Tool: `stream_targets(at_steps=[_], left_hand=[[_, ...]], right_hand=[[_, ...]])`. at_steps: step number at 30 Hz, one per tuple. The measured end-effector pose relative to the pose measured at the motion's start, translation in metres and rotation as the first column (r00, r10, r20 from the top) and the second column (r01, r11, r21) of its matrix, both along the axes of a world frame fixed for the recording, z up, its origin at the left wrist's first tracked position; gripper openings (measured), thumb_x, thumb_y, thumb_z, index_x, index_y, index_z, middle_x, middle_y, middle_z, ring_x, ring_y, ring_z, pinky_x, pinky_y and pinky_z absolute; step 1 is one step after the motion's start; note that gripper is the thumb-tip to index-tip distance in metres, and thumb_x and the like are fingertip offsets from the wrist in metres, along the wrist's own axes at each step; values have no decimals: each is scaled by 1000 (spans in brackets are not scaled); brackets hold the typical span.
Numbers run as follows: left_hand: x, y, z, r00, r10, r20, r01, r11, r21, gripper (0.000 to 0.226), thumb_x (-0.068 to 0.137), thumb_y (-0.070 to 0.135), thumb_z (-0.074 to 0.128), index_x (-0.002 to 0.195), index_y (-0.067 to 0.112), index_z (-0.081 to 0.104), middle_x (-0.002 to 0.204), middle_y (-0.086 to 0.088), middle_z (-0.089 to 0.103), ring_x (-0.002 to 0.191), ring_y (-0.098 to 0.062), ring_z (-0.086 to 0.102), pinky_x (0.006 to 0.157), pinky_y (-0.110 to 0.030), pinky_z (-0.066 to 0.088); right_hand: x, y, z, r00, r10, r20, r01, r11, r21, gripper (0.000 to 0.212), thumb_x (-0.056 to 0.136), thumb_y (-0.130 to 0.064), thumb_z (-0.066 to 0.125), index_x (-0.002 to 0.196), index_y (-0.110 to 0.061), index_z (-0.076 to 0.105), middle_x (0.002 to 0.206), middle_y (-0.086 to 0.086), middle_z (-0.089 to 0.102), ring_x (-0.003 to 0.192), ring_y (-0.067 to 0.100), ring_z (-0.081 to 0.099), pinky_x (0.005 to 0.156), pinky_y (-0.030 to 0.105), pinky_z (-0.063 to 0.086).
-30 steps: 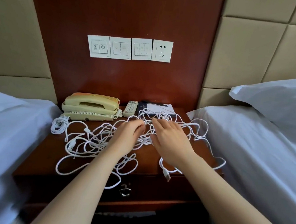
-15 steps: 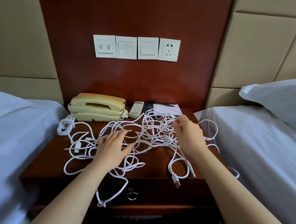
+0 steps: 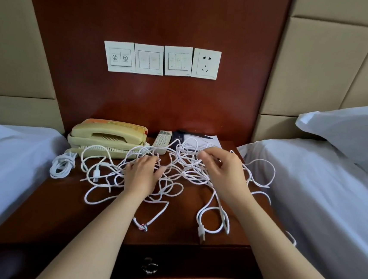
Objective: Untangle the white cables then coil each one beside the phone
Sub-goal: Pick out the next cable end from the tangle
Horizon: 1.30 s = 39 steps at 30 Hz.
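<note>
- The left hand (image 3: 142,176) lies palm down on the tangled white cables (image 3: 183,159), its fingers loosely spread and pressing the strands to the wood. The right hand (image 3: 224,172) is apart from it and a little higher, and pinches one strand at its fingertips (image 3: 202,156).
- At the far left, a bed with a white sheet (image 3: 8,156) meets the dark reddish wooden nightstand (image 3: 48,211).
- A small coiled white cable bundle (image 3: 61,165) rests near the nightstand's left edge, just beside the cream corded telephone (image 3: 108,134) at the back.
- The tangle spreads over the middle of the top, from the telephone's front to the right edge. A silver USB plug (image 3: 201,233) lies near the front rim.
- Behind the tangle lie a white remote control (image 3: 162,139) and a sheet of white paper (image 3: 212,139).
- Four white wall plates (image 3: 161,60) sit in a row on the red wood panel above.
- At the right, a second white-sheeted bed (image 3: 319,197) carries a white pillow (image 3: 347,132).
</note>
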<state>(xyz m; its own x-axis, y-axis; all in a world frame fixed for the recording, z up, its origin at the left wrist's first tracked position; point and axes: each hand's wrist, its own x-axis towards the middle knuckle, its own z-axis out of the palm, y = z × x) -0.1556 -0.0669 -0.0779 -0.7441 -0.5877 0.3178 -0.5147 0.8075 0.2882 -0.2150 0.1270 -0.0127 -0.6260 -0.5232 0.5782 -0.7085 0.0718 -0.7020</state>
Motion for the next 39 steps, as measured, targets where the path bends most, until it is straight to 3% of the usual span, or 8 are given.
stream_targets(at_steps=[5, 16, 21, 25, 29, 32, 34, 39], left_hand=[[10, 18, 5, 910, -93, -404, 39, 989, -141, 28, 91, 32, 60, 114, 17, 67, 104, -6, 54, 105, -28, 51, 93, -40, 34], [19, 34, 63, 817, -131, -562, 317, 916, 248, 24, 95, 24, 52, 74, 14, 57, 58, 3, 53, 52, -10, 46, 52, -24, 33], [33, 18, 96, 693, -50, -719, 273, 942, 198, 24, 93, 21, 57, 73, 10, 61, 57, -1, 54, 53, -14, 52, 55, -29, 42], [44, 21, 116, 700, -137, -700, 221, 975, 30, 21, 89, 21, 62, 71, 11, 61, 76, 0, 52, 64, -7, 46, 61, -12, 35], [52, 37, 130, 781, -188, -596, 251, 968, 22, 34, 95, 29, 53, 66, 11, 55, 61, -1, 59, 55, -16, 53, 59, -32, 43], [55, 44, 131, 825, -206, -527, 305, 946, 108, 38, 96, 27, 50, 62, 12, 54, 55, -9, 52, 50, -23, 46, 55, -35, 40], [55, 46, 128, 827, -197, -526, 357, 908, 221, 37, 97, 24, 48, 61, 15, 54, 54, -7, 46, 48, -17, 39, 54, -32, 34], [55, 49, 126, 788, -82, -610, 463, 732, 500, 35, 99, 17, 43, 67, 8, 54, 53, -1, 41, 42, -11, 34, 46, -26, 32]], right_hand=[[2, -1, 4, 997, 58, 43, -54, 995, -89, 21, 95, -15, 55, 79, -12, 67, 49, -12, 44, 45, 3, 39, 48, 12, 27], [23, 2, 30, 986, 168, 2, -165, 968, -188, 21, 96, -12, 51, 80, -16, 64, 51, -14, 44, 48, 3, 34, 49, 13, 26], [6, 1, 18, 985, -24, -170, 39, 996, 86, 32, 97, -21, 49, 74, -2, 59, 58, 7, 50, 55, 13, 38, 54, 28, 30], [5, -3, 4, 979, -50, -200, 106, 956, 275, 35, 98, -27, 47, 65, -13, 50, 58, 1, 50, 60, 21, 47, 59, 38, 38], [11, -2, 6, 938, -182, -294, 268, 920, 286, 28, 97, -29, 46, 70, -22, 47, 68, -3, 50, 67, 23, 50, 57, 32, 33], [21, -4, 7, 823, -272, -498, 450, 848, 281, 17, 91, -25, 59, 99, -11, 63, 92, 6, 60, 89, 30, 55, 68, 35, 41], [29, -8, 6, 736, -350, -579, 544, 815, 200, 49, 73, -19, 78, 118, -8, 60, 102, 11, 62, 89, 31, 58, 69, 37, 47], [51, -26, 16, 907, -76, -414, 127, 987, 97, 32, 88, -15, 64, 119, -9, 59, 95, 2, 55, 72, 17, 54, 64, 23, 40]])
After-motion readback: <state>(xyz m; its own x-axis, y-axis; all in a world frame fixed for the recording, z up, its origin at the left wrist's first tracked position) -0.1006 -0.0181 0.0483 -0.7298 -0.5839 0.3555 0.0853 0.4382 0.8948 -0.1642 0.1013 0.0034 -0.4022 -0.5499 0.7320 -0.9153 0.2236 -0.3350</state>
